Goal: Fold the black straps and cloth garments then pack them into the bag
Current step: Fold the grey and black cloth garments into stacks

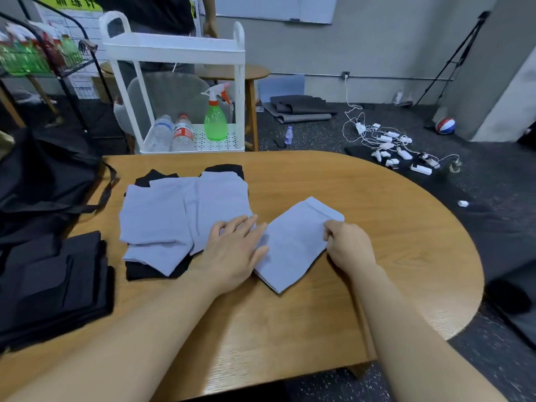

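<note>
The left hand (232, 250) lies flat with its fingers straight and slightly spread, pressing down on the left edge of a folded light grey garment (293, 245) where that edge meets the neighbouring pile. The right hand (348, 245) has its fingers curled, pinching the right edge of the same garment near its upper corner. The garment sits tilted on the wooden table (377, 198), its hemmed band pointing up and to the right. Just to its left, touching the left hand, lies a loose pile of light grey garments (174, 216) overlapping each other, with black cloth (145, 271) showing under them at the near and far edges. At the near left edge of the table sits a stack of folded black pieces (52, 282). Beyond that stack, at the far left, the black bag (43, 175) slumps open over the table edge, a strap (108, 187) trailing onto the wood; what it holds cannot be made out. Behind the table stands a white cart (174, 47), whose lower shelf holds 2 clear plastic bottles (172, 134) and a green spray bottle (215, 117). A black wire rack (72, 62) on the left holds green packages. White chargers and cables (391, 146) are scattered on the dark floor to the right, with a ball (445, 126) near the wall.
</note>
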Demonstrator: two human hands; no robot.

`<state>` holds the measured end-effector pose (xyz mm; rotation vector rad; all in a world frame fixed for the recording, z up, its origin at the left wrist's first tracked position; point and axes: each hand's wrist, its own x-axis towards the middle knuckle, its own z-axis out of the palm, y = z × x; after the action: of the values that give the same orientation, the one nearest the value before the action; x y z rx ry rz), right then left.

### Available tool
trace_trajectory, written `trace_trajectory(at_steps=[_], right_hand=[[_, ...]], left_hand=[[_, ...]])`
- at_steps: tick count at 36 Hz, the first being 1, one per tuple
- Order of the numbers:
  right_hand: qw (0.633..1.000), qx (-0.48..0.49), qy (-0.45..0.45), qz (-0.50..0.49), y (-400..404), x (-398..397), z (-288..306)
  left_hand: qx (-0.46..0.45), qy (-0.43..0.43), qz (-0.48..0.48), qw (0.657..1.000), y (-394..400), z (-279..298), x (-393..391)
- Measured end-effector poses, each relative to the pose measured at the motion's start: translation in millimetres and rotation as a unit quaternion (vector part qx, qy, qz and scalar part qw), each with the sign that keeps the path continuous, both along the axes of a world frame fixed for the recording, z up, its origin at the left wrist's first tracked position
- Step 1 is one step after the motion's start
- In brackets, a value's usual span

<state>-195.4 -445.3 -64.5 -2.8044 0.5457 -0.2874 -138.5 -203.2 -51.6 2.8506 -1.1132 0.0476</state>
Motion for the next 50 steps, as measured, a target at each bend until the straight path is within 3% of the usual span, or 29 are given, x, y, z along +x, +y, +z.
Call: trace_trajectory(at_steps=[9, 18, 26, 32, 35, 40, 45, 50], right_hand=[[0.997, 0.076, 0.004, 0.008, -18, 29, 6], [0.993, 0.108, 0.006, 0.049, 13, 34, 11], [0.987, 0.135, -0.052, 0.075, 43, 6, -4], [0.977, 0.113, -0.179, 0.003, 57, -4, 7], [0.992, 0.030, -0.118, 0.043, 63, 3, 15], [0.995, -0.053, 0.036, 0.075, 71, 16, 0], [0.981, -0.074, 0.107, 0.142, 65, 21, -16], [0.985, -0.053, 0.132, 0.099, 53, 16, -17]], left_hand=[[-0.002, 0.024, -0.080, 0.996, -36, -6, 5], [0.000, 0.006, -0.112, 0.994, -32, 4, -11], [0.004, 0.048, -0.133, 0.990, -7, 6, -24], [-0.092, 0.025, -0.109, 0.989, -2, 9, -2], [-0.089, -0.019, -0.064, 0.994, -9, 9, 11], [0.007, -0.004, -0.054, 0.998, -30, 6, 20], [0.063, 0.000, -0.065, 0.996, -37, -17, 23], [0.067, -0.010, -0.060, 0.996, -33, -28, 25]])
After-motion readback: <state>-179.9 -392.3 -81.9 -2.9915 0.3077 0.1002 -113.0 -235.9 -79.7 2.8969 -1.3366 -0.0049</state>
